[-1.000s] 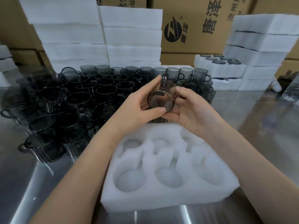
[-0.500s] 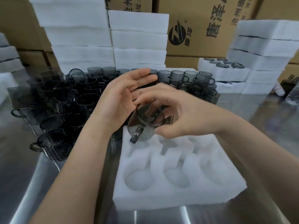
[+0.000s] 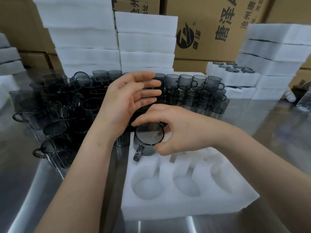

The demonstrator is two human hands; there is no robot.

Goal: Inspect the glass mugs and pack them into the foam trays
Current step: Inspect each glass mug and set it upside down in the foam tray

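Gripping the mug point(image 3: 149, 137) by its rim, our right hand point(image 3: 181, 132) holds it at the foam tray's point(image 3: 168, 209) far-left pocket; our left hand point(image 3: 127, 101) hovers open. Next, probably, seat the handle in its slot.

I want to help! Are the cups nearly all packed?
Done: a white foam tray at the back right holds grey mugs. In hand: the right hand holds a smoky grey glass mug at the far-left pocket of the near white foam tray; the left hand is open. Left: its other pockets are empty, and many dark glass mugs wait on the steel table.
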